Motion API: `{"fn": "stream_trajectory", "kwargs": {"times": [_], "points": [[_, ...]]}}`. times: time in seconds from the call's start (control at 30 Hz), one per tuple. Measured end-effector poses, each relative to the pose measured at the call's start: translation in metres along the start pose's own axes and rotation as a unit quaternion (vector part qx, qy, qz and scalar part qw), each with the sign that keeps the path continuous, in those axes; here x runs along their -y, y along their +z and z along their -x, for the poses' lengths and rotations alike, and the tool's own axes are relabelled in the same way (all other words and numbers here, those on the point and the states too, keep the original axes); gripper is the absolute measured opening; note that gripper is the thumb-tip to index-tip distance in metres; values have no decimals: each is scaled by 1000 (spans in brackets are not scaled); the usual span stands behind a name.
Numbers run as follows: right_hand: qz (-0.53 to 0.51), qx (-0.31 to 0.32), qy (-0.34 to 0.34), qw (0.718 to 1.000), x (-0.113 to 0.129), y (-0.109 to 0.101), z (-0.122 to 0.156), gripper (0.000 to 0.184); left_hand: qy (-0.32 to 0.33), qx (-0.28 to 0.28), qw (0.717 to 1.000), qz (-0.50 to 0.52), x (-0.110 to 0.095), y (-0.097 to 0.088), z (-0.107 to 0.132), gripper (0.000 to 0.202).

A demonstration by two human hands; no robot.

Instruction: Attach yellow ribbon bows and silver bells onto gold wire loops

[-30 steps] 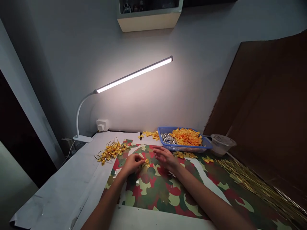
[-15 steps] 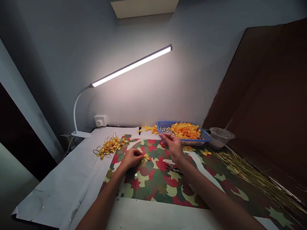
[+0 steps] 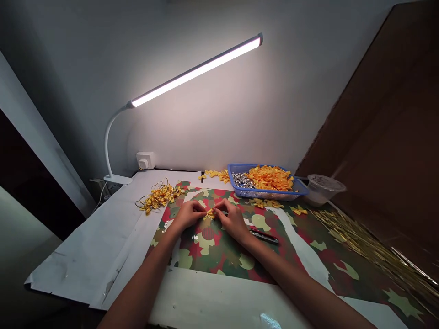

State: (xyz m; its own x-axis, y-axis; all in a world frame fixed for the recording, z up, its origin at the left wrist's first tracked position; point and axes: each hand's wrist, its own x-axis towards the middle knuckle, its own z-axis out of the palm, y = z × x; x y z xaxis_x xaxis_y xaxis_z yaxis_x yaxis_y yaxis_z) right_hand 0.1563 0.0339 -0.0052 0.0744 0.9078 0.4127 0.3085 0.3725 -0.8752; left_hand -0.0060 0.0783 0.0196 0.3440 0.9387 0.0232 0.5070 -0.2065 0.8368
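Observation:
A small yellow ribbon bow (image 3: pixel 209 214) sits between my hands, just above the camouflage-patterned mat (image 3: pixel 219 260). My left hand (image 3: pixel 188 215) pinches its left side, and my right hand (image 3: pixel 233 220) pinches its right side. The fingers hide part of the bow's middle. Just beyond my right wrist lies a slim black-and-silver tool (image 3: pixel 264 236), perhaps a small cutter. A heap of finished yellow bows with gold loops (image 3: pixel 159 197) lies to the left of my left hand, on the white paper.
A blue plastic basket (image 3: pixel 240 193) holds silver beads (image 3: pixel 242 180) and orange-yellow bows (image 3: pixel 270 178). Loose bows lie around it. A clear plastic cup (image 3: pixel 324 189) and gold strands (image 3: pixel 360 242) are at right. A white clamp lamp (image 3: pixel 195 75) stands behind, beside a wall socket (image 3: pixel 146 160).
My right hand has come down from near the basket and now pinches the bow with my left hand. The black tool is no longer partly under my right forearm. The view has tilted slightly upward.

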Motion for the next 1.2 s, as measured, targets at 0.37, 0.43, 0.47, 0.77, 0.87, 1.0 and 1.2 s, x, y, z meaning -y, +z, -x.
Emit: {"fn": "stream_trajectory", "kwargs": {"times": [0.37,0.43,0.47,0.77,0.87,1.0,1.2], "points": [[45,6,-54,997,-8,2,2,9,-2,8,999,-40,0,1,1,9],[54,7,-64,996,-7,1,2,9,-2,7,999,-46,-1,2,0,9],[57,8,-68,996,-6,1,2,9,-1,6,999,-50,-1,2,0,9],[74,12,-93,993,-4,1,2,9,0,7,998,-70,-5,1,3,7],[76,11,-97,992,-5,1,3,9,0,8,997,-73,-6,1,3,8],[76,15,-101,992,-6,2,4,9,1,10,997,-77,-7,2,3,7],[83,20,-108,991,-7,2,3,10,6,12,996,-83,-7,2,2,7]]}}
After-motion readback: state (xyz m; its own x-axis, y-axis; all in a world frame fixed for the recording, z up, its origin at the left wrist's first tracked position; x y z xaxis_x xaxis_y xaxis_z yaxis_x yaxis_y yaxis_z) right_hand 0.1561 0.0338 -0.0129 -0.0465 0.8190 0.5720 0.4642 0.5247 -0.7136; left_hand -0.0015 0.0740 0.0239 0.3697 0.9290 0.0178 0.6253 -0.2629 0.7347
